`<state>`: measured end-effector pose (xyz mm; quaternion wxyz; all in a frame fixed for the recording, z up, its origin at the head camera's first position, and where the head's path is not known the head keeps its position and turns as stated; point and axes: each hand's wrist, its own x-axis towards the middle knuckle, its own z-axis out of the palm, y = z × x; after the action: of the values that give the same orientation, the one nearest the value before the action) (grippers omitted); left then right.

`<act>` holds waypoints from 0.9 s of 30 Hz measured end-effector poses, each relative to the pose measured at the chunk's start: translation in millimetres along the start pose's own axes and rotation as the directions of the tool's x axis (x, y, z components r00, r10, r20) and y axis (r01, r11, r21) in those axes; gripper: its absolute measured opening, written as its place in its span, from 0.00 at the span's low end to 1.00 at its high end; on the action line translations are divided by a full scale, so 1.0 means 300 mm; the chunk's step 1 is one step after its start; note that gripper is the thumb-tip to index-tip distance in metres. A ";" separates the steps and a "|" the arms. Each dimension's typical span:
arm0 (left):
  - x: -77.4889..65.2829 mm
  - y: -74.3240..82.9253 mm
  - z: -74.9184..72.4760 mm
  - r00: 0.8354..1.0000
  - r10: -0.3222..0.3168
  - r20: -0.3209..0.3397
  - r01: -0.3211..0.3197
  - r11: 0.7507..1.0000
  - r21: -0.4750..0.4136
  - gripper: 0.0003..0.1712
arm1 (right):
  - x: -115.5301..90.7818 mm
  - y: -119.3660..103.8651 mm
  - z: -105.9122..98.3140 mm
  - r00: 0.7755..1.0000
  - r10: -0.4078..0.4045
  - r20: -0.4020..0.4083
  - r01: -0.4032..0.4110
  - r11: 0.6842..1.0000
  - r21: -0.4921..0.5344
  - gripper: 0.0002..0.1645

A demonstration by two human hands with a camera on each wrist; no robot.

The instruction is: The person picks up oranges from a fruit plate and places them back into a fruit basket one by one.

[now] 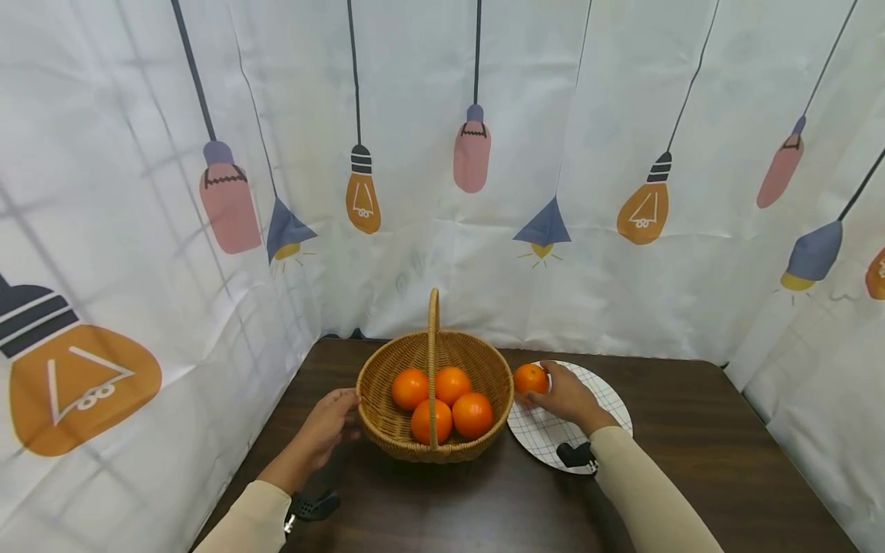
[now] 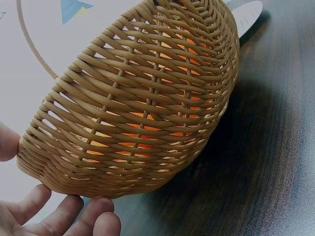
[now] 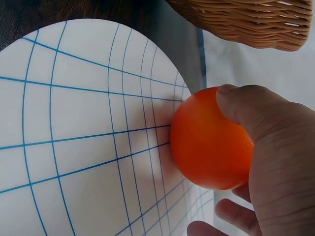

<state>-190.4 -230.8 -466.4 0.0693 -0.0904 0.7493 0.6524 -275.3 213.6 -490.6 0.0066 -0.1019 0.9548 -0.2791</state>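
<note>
A woven wicker basket (image 1: 442, 455) with a tall arched handle stands on the table, and several oranges (image 1: 473, 415) lie inside it. At its left rim my left hand (image 1: 328, 426) pinches the edge, thumb on one side and fingers on the other in the left wrist view. To the right of the basket, my right hand (image 1: 572, 398) grips a single orange (image 3: 211, 142) between thumb and fingers. This orange is over the basket-side edge of a round white plate (image 3: 83, 118) with blue grid lines. Part of the fruit is hidden behind the hand.
The dark wooden table (image 1: 698, 445) extends right of the plate and in front of the basket. A white curtain (image 1: 429, 253) printed with hanging lamps encloses the back and sides. Black straps with small dark devices sit on both wrists.
</note>
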 end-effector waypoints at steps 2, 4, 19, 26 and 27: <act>-0.002 -0.002 0.001 1.000 -0.002 -0.002 0.002 1.000 -0.001 0.27 | -0.001 0.004 0.005 1.000 0.003 0.003 -0.003 1.000 0.002 0.48; -0.003 -0.003 0.003 1.000 0.000 -0.001 0.000 1.000 -0.005 0.27 | 0.001 0.009 0.010 1.000 0.002 0.003 -0.002 1.000 0.006 0.48; 0.000 -0.006 0.000 1.000 0.002 0.018 -0.002 1.000 0.005 0.28 | -0.002 0.023 0.003 0.999 -0.003 -0.032 0.003 1.000 0.013 0.46; -0.001 -0.002 0.000 1.000 0.003 0.022 -0.003 1.000 0.001 0.28 | -0.010 -0.004 -0.043 0.997 -0.038 -0.066 0.039 0.999 0.027 0.48; -0.001 -0.001 0.000 1.000 0.002 0.022 -0.002 1.000 0.001 0.28 | -0.010 -0.011 -0.052 0.997 -0.038 -0.070 0.040 0.999 0.030 0.48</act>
<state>-190.1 -230.8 -466.7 0.0769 -0.0828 0.7488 0.6531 -272.8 219.8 -475.9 -0.0304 -0.1108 0.9478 -0.2973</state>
